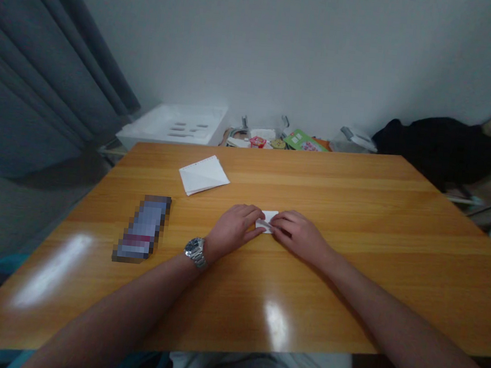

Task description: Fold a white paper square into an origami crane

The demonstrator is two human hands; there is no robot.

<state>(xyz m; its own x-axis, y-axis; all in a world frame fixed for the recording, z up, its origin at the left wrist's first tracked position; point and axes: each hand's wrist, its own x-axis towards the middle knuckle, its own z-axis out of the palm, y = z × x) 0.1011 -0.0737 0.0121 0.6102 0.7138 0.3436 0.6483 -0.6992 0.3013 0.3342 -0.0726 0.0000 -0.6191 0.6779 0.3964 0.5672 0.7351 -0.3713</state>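
A small folded piece of white paper [266, 223] lies on the wooden table in front of me, with a raised flap or crease across it. My left hand [236, 227], wearing a metal watch [195, 251] at the wrist, pinches the paper's left side between thumb and fingers. From the right, my right hand [299, 234] has its thumb and fingertips closed on the other side of the same paper. Parts of the paper's edges are hidden under my fingers.
A stack of white paper sheets [204, 175] rests toward the table's back left. Left of my hands lies a blurred phone-like device [143, 229]. Behind the wooden table [358, 189] stand a white tray-like box [182, 123] and a green booklet [304, 140] among clutter.
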